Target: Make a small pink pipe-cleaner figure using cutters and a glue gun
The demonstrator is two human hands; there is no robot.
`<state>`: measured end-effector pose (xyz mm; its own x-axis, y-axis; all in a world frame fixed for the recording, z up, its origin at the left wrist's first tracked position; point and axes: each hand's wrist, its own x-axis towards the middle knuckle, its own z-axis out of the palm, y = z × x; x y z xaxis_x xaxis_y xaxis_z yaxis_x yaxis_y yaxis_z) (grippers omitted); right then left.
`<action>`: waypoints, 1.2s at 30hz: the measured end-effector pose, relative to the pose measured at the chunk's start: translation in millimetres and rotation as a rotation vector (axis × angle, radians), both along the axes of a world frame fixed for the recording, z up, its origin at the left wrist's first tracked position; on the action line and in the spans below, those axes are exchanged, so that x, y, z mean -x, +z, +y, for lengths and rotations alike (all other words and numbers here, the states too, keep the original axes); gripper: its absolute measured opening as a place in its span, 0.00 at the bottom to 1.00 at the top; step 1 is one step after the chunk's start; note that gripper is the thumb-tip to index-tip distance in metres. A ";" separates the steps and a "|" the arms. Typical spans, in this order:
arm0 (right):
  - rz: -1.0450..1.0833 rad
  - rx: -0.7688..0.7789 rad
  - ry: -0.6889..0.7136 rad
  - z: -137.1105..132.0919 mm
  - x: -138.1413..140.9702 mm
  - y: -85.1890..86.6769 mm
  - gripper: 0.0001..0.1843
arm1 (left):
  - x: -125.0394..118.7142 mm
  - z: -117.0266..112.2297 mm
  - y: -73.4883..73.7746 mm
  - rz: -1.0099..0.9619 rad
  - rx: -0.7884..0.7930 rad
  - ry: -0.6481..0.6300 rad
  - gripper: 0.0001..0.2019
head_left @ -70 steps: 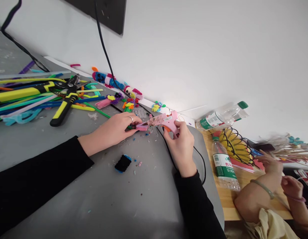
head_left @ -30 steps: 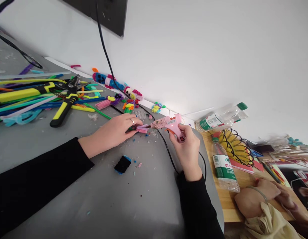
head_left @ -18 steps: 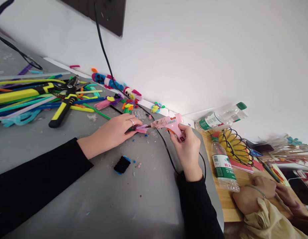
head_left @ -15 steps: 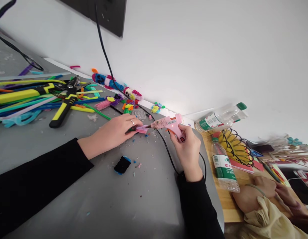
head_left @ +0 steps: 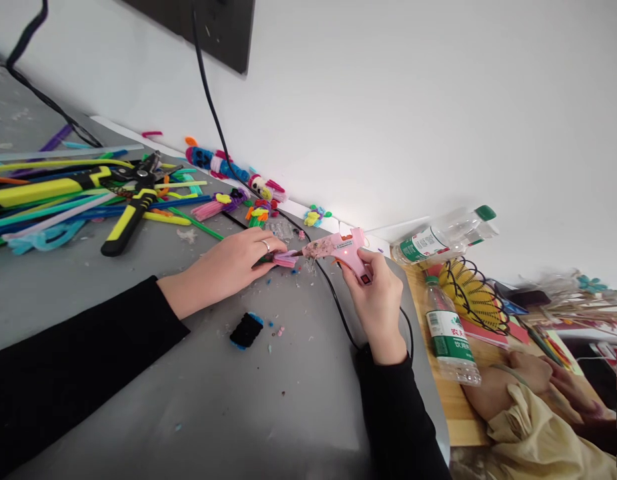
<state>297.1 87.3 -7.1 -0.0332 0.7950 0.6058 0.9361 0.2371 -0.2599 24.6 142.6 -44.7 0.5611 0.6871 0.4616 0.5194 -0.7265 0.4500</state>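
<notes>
My right hand [head_left: 381,300] is wrapped round the grip of a pink hot glue gun [head_left: 341,247], its nozzle pointing left. The nozzle tip meets, or nearly meets, the end of a pink-purple pipe cleaner bundle [head_left: 286,259]. That bundle is pinched in my left hand [head_left: 243,263], whose fingers hide its other end. On the grey table below lies a small black fuzzy piece with blue edges [head_left: 247,331].
Yellow-black pliers [head_left: 131,217] lie on loose pipe cleaners [head_left: 53,217] at left. Finished pipe cleaner figures [head_left: 218,163] line the wall. A black cord [head_left: 333,300] crosses the table. At right are water bottles [head_left: 453,340], a yellow wire basket [head_left: 471,297] and another person's hands [head_left: 528,373].
Both my hands, the glue gun and the bundle hold almost the same position. The view has shifted very slightly, and the other person's arm at right has moved a little.
</notes>
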 end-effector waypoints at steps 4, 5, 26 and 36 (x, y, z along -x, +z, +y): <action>-0.002 0.004 -0.005 -0.2 -2.5 0.8 0.16 | -0.4 0.0 0.6 0.010 -0.031 -0.006 0.14; -0.002 0.004 -0.003 -0.4 -2.9 0.8 0.16 | -0.4 0.0 0.5 0.011 -0.036 -0.005 0.14; 0.026 0.024 -0.031 -3.2 -6.0 2.0 0.19 | -0.5 0.1 -1.6 0.011 -0.031 -0.006 0.14; 0.054 0.038 -0.011 -3.0 -14.1 3.7 0.17 | 0.1 -0.3 0.8 0.021 0.021 -0.003 0.14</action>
<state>311.2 84.3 -3.4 0.0072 0.8173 0.5762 0.9230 0.2162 -0.3182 24.5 142.4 -43.9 0.5726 0.6949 0.4350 0.5269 -0.7184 0.4541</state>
